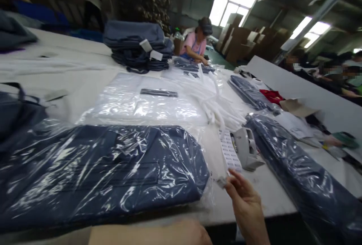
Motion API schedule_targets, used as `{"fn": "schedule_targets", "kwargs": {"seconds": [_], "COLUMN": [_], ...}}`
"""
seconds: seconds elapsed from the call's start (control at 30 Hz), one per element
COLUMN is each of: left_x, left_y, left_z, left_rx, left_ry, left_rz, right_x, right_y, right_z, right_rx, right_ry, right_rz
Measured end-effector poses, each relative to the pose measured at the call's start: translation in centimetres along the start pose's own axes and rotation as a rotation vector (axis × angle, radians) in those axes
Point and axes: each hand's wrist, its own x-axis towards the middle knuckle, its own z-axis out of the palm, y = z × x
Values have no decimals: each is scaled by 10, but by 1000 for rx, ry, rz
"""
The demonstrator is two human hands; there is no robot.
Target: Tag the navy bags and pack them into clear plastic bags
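My right hand (246,199) pinches a small white sticker (222,181) between thumb and forefinger, above the white table. Just beyond the fingertips lies a sheet of printed labels (230,150), next to a white dispenser-like holder (245,149). Across the bottom edge reaches my left forearm, and my left hand (195,231) is blurred, its fingers out of sight below the frame. In front of both hands a dark blue folded fabric item (135,166) lies flat in a clear plastic bag.
Behind the bagged item is a stack of clear plastic bags (121,94) with a dark strip on it. White strips (209,94) lie beside them. More bagged blue items (299,169) line the right. A folded blue pile (135,45) stands farther back, near a co-worker (195,43).
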Motion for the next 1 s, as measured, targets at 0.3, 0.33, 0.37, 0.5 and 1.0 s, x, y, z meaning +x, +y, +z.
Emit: {"fn": "schedule_targets", "kwargs": {"seconds": [0.3, 0.33, 0.37, 0.5, 1.0], "left_x": [-185, -195, -203, -220, -243], "left_y": [26, 20, 13, -15, -66], "left_z": [-150, -163, -175, -207, -212], "left_rx": [832, 883, 925, 1036, 1026], "left_ry": [739, 783, 806, 723, 578], "left_rz": [-222, -244, -262, -321, -392], "right_x": [79, 85, 91, 102, 74], "right_y": [-45, -46, -46, -37, 11], "right_z": [209, 229, 247, 293, 338], "right_rx": [243, 242, 242, 210, -152], "right_ry": [-718, -744, -759, -838, -895], "right_rz": [262, 267, 278, 378, 555]}}
